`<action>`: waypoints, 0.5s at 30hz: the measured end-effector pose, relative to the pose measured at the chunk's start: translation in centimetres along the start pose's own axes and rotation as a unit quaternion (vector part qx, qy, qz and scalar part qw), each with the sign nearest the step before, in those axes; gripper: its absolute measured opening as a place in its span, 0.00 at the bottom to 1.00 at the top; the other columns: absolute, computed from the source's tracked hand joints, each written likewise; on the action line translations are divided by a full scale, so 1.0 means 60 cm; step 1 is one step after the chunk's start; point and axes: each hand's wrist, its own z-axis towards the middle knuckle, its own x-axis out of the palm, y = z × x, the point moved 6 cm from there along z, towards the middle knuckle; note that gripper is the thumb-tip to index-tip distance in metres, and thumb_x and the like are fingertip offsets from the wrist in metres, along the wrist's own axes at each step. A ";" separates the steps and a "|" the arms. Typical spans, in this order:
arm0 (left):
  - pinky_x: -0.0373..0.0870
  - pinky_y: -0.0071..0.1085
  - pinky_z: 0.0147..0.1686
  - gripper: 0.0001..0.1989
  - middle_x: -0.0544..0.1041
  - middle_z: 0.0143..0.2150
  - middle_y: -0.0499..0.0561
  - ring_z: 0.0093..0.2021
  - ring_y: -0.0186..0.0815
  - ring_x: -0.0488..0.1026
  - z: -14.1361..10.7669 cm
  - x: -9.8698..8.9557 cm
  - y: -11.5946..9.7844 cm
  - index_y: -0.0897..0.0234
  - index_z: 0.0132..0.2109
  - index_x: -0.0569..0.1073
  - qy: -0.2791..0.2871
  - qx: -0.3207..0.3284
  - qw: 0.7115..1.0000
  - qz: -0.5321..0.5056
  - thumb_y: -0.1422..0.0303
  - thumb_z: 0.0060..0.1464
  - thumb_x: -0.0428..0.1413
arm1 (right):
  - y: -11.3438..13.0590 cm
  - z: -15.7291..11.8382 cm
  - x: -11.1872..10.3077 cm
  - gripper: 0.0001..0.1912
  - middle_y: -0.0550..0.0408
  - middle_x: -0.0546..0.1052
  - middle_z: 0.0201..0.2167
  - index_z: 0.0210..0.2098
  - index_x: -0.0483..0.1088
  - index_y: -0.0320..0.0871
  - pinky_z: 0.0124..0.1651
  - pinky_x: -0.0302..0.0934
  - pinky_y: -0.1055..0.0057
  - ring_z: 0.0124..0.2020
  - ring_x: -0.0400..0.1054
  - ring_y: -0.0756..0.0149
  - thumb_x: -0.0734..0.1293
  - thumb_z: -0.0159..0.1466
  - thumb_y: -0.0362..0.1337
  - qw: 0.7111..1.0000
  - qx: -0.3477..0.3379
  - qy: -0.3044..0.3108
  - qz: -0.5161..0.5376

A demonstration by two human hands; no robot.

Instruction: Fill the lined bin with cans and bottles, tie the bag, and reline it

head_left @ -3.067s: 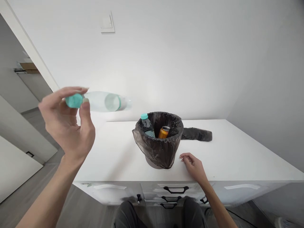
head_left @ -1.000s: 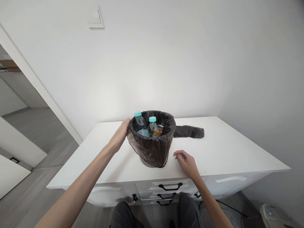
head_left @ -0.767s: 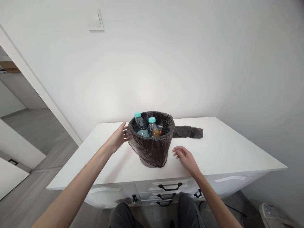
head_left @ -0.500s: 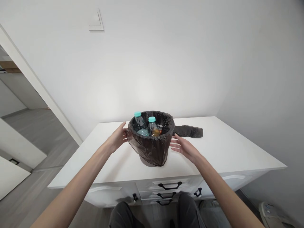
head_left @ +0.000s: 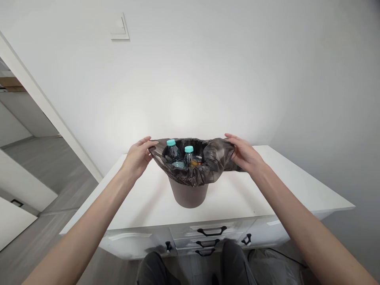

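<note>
1. Both hands have risen and spread outward since half a second ago, drawing the bag's edges up and away, so more of the bin's outside shows on my head view.
2. Taking 12 as the wall (head_left: 190, 79) side of the bin (head_left: 190, 196), I see the left hand (head_left: 137, 156) at 9 o'clock, thumb uppermost, pinching the edge of the black bag (head_left: 194, 178); its forearm comes in from 7.
3. At 3 o'clock the right hand (head_left: 245, 154) grips the opposite edge, wrist bent inward, some fingers hidden by plastic; its forearm enters from 5.
4. Between them the bin stands upright on the counter (head_left: 142, 198), holding a capped bottle (head_left: 173, 152) at 10, a second bottle (head_left: 188, 156) near the middle and a can (head_left: 198, 159) at 3, partly covered.
5. For edges, I have the wall close at 12 and the counter's front edge near the base at 6. A dark strip (head_left: 236, 167) lies at 3, partly behind the right hand; counter surface stretches out towards 4 and 8.
</note>
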 end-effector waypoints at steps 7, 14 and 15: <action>0.64 0.26 0.27 0.26 0.71 0.32 0.42 0.28 0.28 0.67 -0.011 0.017 -0.063 0.60 0.47 0.73 -0.060 0.090 0.994 -0.028 0.77 0.37 0.67 | 0.092 -0.013 0.001 0.20 0.67 0.68 0.24 0.40 0.67 0.46 0.25 0.65 0.79 0.23 0.67 0.74 0.76 0.53 0.28 0.993 -0.099 -0.045 0.040; 0.59 0.25 0.25 0.21 0.67 0.32 0.43 0.30 0.28 0.63 -0.006 -0.005 -0.092 0.59 0.42 0.71 -0.123 0.197 0.972 -0.042 0.80 0.39 0.64 | 0.147 -0.039 -0.031 0.17 0.66 0.65 0.26 0.39 0.69 0.47 0.27 0.63 0.81 0.25 0.64 0.76 0.73 0.54 0.25 0.979 -0.158 -0.080 0.099; 0.59 0.25 0.25 0.21 0.66 0.32 0.43 0.30 0.28 0.62 -0.009 -0.007 -0.097 0.59 0.41 0.71 -0.129 0.207 0.969 -0.044 0.81 0.40 0.63 | 0.153 -0.043 -0.038 0.16 0.66 0.65 0.26 0.38 0.69 0.47 0.27 0.63 0.81 0.25 0.64 0.76 0.73 0.54 0.24 0.977 -0.165 -0.082 0.104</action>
